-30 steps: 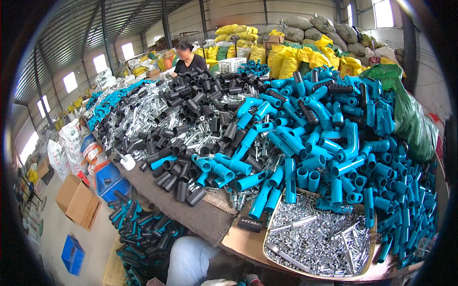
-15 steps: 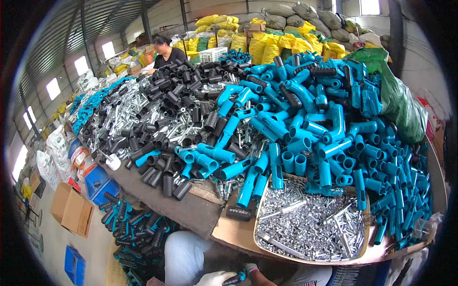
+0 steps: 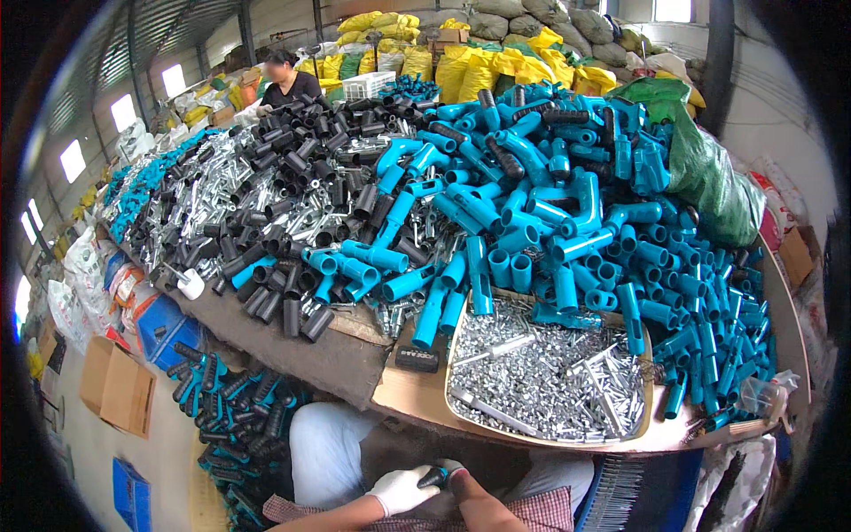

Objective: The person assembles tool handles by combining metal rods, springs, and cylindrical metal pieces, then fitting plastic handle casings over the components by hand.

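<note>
In front of my lap, my left hand (image 3: 403, 490) in a white glove is closed around a small black and teal handle piece (image 3: 433, 478). Close against it, my right hand (image 3: 455, 470) has its fingers at the teal end of the same piece, closed on it; my wrist hides part of that grip. Just beyond my knees, a shallow tray (image 3: 645, 417) on the bench edge holds many small metal pins and rivets. Left of the tray lies a small black block (image 3: 417, 358). A large heap of teal plastic handle housings (image 3: 585, 239) rises behind it.
Black sleeves (image 3: 292, 310) and metal rods (image 3: 204, 191) cover the bench at left. Finished-looking black and teal handles (image 3: 239, 408) are piled by my left leg. A cardboard box (image 3: 115, 387) and blue bins (image 3: 131, 496) stand on the floor. Another person (image 3: 288, 84) works at the far end.
My view has tilted down and shifted right, so both hands and forearms show more fully. Both hands have come up with the handle piece between them.
</note>
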`<action>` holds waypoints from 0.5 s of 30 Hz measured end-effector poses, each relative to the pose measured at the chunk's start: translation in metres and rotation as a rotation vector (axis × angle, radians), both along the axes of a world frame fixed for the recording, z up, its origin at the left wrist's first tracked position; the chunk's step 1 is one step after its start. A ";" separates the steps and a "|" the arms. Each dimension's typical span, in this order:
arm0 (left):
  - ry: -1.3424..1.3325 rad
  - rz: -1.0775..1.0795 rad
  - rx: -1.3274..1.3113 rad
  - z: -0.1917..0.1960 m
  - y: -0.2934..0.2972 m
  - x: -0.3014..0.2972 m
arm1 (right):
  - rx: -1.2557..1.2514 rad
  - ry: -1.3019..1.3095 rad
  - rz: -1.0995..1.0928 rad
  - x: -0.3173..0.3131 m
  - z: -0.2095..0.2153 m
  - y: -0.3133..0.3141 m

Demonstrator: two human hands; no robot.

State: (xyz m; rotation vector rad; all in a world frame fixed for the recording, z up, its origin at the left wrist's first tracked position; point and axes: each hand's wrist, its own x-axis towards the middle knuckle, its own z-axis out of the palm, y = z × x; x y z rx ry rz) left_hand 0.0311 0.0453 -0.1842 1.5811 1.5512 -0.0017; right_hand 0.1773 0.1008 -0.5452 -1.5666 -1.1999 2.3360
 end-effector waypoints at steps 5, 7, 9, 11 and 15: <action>-0.044 0.007 0.068 -0.018 0.018 0.002 | -0.128 0.216 -0.284 0.010 0.059 -0.001; -0.082 -0.023 0.085 -0.019 0.018 0.010 | 0.740 -0.368 0.160 0.030 0.090 0.022; 0.030 0.019 0.107 -0.041 0.004 -0.009 | 0.402 -0.167 -0.179 -0.008 0.215 0.020; 0.043 -0.044 0.049 -0.037 0.012 0.013 | 0.342 -0.083 -0.579 -0.012 0.284 0.010; 0.075 0.000 0.088 -0.068 0.019 0.029 | 0.655 -0.471 -0.583 -0.027 0.246 0.008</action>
